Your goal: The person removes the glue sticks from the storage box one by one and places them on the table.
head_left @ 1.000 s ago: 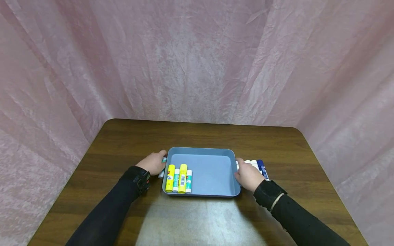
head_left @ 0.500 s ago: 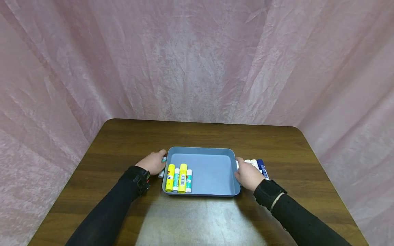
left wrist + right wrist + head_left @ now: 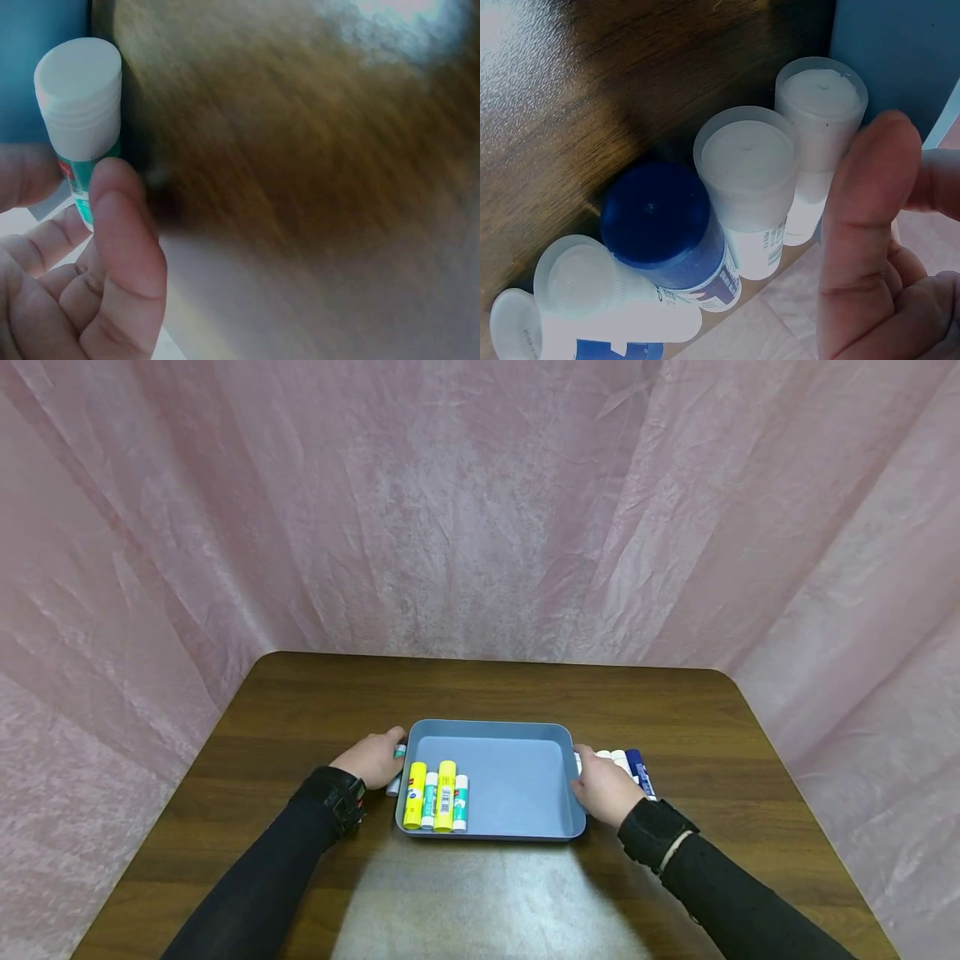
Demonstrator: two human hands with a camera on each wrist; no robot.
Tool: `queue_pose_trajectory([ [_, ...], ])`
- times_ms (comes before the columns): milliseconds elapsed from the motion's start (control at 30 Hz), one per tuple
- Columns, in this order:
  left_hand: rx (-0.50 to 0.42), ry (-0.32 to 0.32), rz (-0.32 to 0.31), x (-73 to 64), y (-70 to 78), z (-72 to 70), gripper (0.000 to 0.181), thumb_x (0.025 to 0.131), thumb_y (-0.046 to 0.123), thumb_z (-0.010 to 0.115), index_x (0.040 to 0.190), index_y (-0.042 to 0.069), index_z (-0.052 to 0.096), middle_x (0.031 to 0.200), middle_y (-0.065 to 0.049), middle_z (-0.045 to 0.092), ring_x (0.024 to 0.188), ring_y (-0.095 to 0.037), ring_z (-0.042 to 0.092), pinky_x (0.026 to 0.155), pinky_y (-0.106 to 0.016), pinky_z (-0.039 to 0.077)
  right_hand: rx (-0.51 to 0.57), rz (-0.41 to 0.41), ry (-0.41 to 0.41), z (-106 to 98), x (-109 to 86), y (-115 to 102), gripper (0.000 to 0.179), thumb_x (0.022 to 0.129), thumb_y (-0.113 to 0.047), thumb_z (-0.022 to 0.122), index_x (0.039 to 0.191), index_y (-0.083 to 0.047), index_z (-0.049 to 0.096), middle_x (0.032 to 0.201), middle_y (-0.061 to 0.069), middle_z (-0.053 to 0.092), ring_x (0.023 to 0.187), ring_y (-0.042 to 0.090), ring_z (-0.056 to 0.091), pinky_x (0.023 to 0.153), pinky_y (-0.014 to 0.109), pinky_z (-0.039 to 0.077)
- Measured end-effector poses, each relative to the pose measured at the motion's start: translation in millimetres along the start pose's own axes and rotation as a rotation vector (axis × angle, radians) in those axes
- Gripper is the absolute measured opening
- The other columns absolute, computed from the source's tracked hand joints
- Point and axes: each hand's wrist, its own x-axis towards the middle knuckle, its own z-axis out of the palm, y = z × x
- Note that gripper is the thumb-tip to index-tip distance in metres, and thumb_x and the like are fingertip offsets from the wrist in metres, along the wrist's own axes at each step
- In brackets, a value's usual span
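Note:
In the head view a blue-grey tray (image 3: 517,793) sits on the table with yellow glue sticks (image 3: 445,797) and white-and-teal ones (image 3: 460,802) lying at its left. My left hand (image 3: 372,760) is at the tray's left side, fingertips at its edge. A white-capped teal glue stick (image 3: 82,97) lies there, partly hidden behind the thumb (image 3: 127,232). My right hand (image 3: 607,787) rests at the opposite side, thumb (image 3: 874,187) by the tray wall. Beside it lie white-capped sticks (image 3: 750,157) and a blue-capped one (image 3: 656,217), partly covered in the head view.
The wooden table (image 3: 480,689) has rounded far corners. A pink curtain (image 3: 480,510) hangs behind it and along both sides. Light reflects off the table in front of the tray. More white containers (image 3: 577,285) lie farther from the right thumb.

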Motion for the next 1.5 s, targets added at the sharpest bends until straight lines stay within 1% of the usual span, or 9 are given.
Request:
queue_pose_trajectory([
  [200, 0.003, 0.004, 0.007, 0.2, -0.7, 0.4, 0.047, 0.104, 0.024, 0.055, 0.146, 0.006, 0.046, 0.138, -0.018, 0.062, 0.104, -0.025, 0.061, 0.095, -0.046, 0.049, 0.008, 0.002, -0.005, -0.1, -0.7, 0.0, 0.059, 0.097, -0.009, 0.064, 0.147, 0.009, 0.038, 0.070, 0.005, 0.060, 0.059, 0.016, 0.058, 0.055, 0.027, 0.048],
  [633, 0.012, 0.022, 0.010, -1.5, -2.9, -0.1, 0.047, 0.104, 0.025, 0.055, 0.147, 0.009, 0.046, 0.138, -0.017, 0.063, 0.109, -0.024, 0.062, 0.098, -0.047, 0.050, 0.002, 0.003, -0.003, -0.1, -1.3, 0.4, 0.059, 0.097, -0.009, 0.065, 0.147, 0.009, 0.039, 0.069, 0.004, 0.060, 0.058, 0.015, 0.057, 0.054, 0.027, 0.047],
  [767, 0.025, 0.043, 0.032, -1.9, -4.4, -1.7, 0.044, 0.104, 0.024, 0.055, 0.144, 0.008, 0.048, 0.135, -0.017, 0.064, 0.107, -0.024, 0.063, 0.096, -0.046, 0.051, 0.000, 0.003, -0.003, -0.1, -1.5, 0.2, 0.059, 0.097, -0.010, 0.065, 0.147, 0.009, 0.039, 0.069, 0.004, 0.060, 0.057, 0.015, 0.057, 0.054, 0.027, 0.048],
  [867, 0.038, 0.072, 0.053, -4.7, -3.6, -4.7, 0.043, 0.104, 0.024, 0.055, 0.143, 0.007, 0.049, 0.134, -0.017, 0.065, 0.110, -0.026, 0.065, 0.096, -0.047, 0.051, 0.000, -0.001, -0.002, -0.1, -1.5, 0.3, 0.059, 0.097, -0.009, 0.065, 0.147, 0.009, 0.039, 0.068, 0.004, 0.060, 0.057, 0.015, 0.057, 0.054, 0.027, 0.048],
  [967, 0.051, 0.094, 0.053, -8.1, -1.5, -8.2, 0.043, 0.105, 0.026, 0.055, 0.142, 0.006, 0.048, 0.134, -0.019, 0.065, 0.111, -0.028, 0.066, 0.096, -0.048, 0.052, -0.007, -0.011, 0.008, 0.1, -1.8, 0.6, 0.058, 0.097, -0.008, 0.064, 0.146, 0.010, 0.040, 0.068, 0.004, 0.059, 0.057, 0.015, 0.057, 0.053, 0.027, 0.046],
  [1100, 0.057, 0.104, 0.043, -11.0, 1.1, -12.8, 0.042, 0.105, 0.026, 0.054, 0.142, 0.006, 0.048, 0.129, -0.019, 0.067, 0.096, -0.025, 0.064, 0.088, -0.044, 0.052, -0.015, -0.021, 0.018, 0.5, -2.2, 1.0, 0.058, 0.095, -0.007, 0.064, 0.145, 0.011, 0.041, 0.068, 0.005, 0.058, 0.057, 0.015, 0.056, 0.052, 0.027, 0.043],
  [1233, 0.048, 0.106, 0.037, -13.7, 4.0, -16.4, 0.043, 0.106, 0.027, 0.053, 0.143, 0.008, 0.047, 0.118, -0.015, 0.069, 0.083, -0.022, 0.058, 0.077, -0.038, 0.047, -0.018, -0.020, 0.017, 0.3, -2.6, 0.6, 0.057, 0.095, -0.007, 0.064, 0.145, 0.011, 0.041, 0.069, 0.005, 0.058, 0.058, 0.016, 0.056, 0.053, 0.028, 0.044],
  [1333, 0.036, 0.104, 0.043, -16.7, 7.4, -18.8, 0.043, 0.107, 0.028, 0.051, 0.145, 0.009, 0.045, 0.109, -0.011, 0.069, 0.078, -0.021, 0.058, 0.072, -0.036, 0.046, -0.015, -0.022, 0.018, -0.1, -3.2, 0.0, 0.057, 0.096, -0.007, 0.064, 0.145, 0.010, 0.041, 0.069, 0.005, 0.058, 0.058, 0.016, 0.056, 0.053, 0.028, 0.044],
  [1500, 0.040, 0.117, 0.070, -22.4, 16.2, -21.4, 0.044, 0.107, 0.029, 0.051, 0.145, 0.010, 0.045, 0.113, -0.010, 0.069, 0.080, -0.020, 0.059, 0.073, -0.035, 0.047, -0.015, -0.021, 0.017, -0.4, -3.4, -0.3, 0.057, 0.096, -0.007, 0.065, 0.145, 0.010, 0.041, 0.070, 0.005, 0.059, 0.058, 0.016, 0.056, 0.054, 0.028, 0.045],
])
